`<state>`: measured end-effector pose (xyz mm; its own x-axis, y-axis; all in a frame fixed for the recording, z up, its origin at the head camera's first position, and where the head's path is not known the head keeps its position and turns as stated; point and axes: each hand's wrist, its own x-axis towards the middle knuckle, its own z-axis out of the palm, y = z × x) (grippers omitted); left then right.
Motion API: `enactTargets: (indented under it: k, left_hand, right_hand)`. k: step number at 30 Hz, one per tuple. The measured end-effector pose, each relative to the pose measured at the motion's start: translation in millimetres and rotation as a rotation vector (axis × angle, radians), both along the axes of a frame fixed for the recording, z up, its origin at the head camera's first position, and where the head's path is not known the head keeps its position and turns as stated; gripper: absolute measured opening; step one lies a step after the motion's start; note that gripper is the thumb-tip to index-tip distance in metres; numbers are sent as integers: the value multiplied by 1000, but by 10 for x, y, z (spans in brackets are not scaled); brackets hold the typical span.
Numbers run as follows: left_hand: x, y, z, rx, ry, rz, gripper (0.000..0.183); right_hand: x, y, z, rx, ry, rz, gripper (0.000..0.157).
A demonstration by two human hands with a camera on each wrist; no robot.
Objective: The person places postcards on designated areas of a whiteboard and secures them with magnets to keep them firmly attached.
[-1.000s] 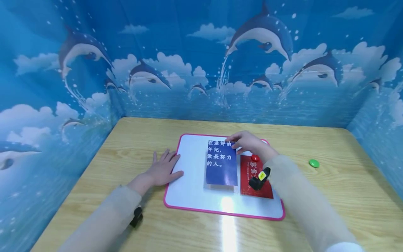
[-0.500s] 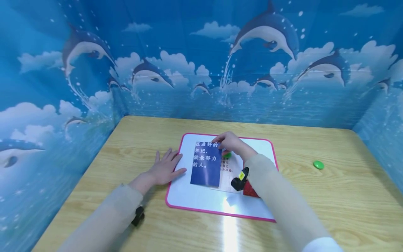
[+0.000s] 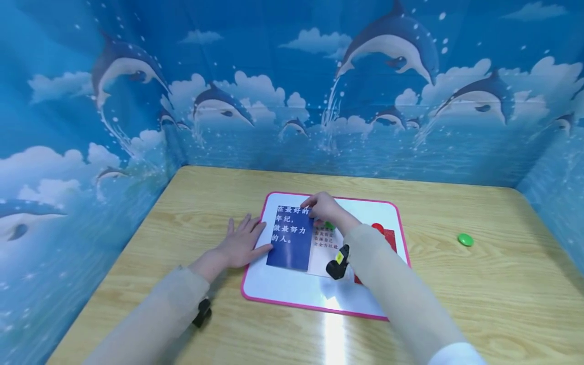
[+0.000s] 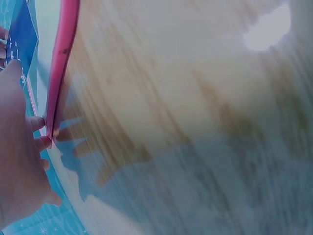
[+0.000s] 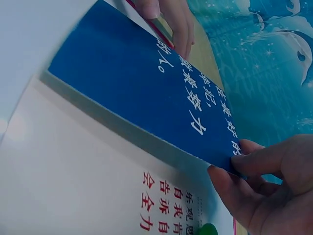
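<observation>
A blue card (image 3: 289,248) with white Chinese characters is over the left part of a pink-edged whiteboard (image 3: 301,291). My right hand (image 3: 326,209) pinches its upper right corner between thumb and fingers; in the right wrist view the card (image 5: 132,88) is raised along its near side. Right of it lies a white card (image 3: 322,259) with printed text, a green round magnet (image 3: 329,226) at its top. A red card (image 3: 390,237), partly hidden by my right arm, has a red magnet (image 3: 377,228) at its top. My left hand (image 3: 239,246) rests, fingers spread, against the board's left edge.
Another green magnet (image 3: 465,240) lies on the wooden table (image 3: 497,284) to the right of the board. A blue dolphin-patterned curtain (image 3: 274,111) stands along the table's back and sides.
My right hand has carried the blue card leftward from over the white card to the board's left part, uncovering the white card and its green magnet. The left hand has stayed at the board's edge.
</observation>
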<state>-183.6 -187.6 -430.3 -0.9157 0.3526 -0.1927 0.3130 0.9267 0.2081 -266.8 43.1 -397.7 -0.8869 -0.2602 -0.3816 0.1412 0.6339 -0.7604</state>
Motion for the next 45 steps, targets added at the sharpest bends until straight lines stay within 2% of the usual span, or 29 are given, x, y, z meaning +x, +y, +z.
enactTargets:
  k: [8,12,20,24,28,35,45]
  left_hand:
    - [10,15,6,-6,4,-7,73]
    - [3,10,-6,-14,2,-9,73]
    - [-15,2,-14,-9,-8,-5,75]
    - [-10,30,-4,-26,0,-16,78]
    - [3,97,11,-37,32,-53,80]
    - [37,270,41,-65,54,-123,77]
    - [68,336,-2,-84,30,-148,70]
  right_hand:
    - [35,-24,12,-27,19,30,32]
    - [30,7,36,34,64,72,31]
    - [41,133,106,343,327,146,37]
    - [76,238,119,432,434,161,41]
    - [104,367,96,486,523,160,41]
    - [127,605,20,509,535,117,45]
    - [223,918,11,508,534,100,48]
